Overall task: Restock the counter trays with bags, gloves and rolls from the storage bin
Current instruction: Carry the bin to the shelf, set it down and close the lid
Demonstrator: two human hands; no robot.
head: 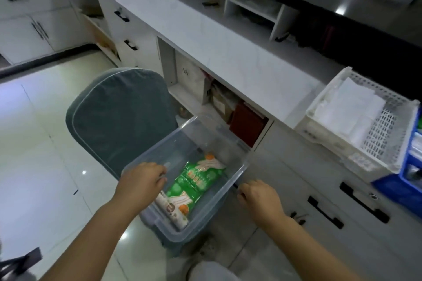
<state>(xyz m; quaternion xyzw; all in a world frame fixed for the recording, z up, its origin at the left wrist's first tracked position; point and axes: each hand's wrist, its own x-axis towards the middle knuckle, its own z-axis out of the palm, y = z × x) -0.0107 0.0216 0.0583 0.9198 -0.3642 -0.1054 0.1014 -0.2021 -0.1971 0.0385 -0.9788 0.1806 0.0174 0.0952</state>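
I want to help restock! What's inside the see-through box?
A green packet and a white roll lie in the box. The left hand hides whatever is under it.

Storage bin (182, 143) center, in front of the chair (118, 116). In the bin: glove packet (196, 180) in the middle, roll (173, 210) just beside it on the left. Left hand (141, 182) over the bin's left side, right hand (260, 198) at its right rim. Counter (205, 36) behind. On it, far right, a mesh tray (338, 150) holding folded bags (351, 107); a second tray (408, 180) further right.
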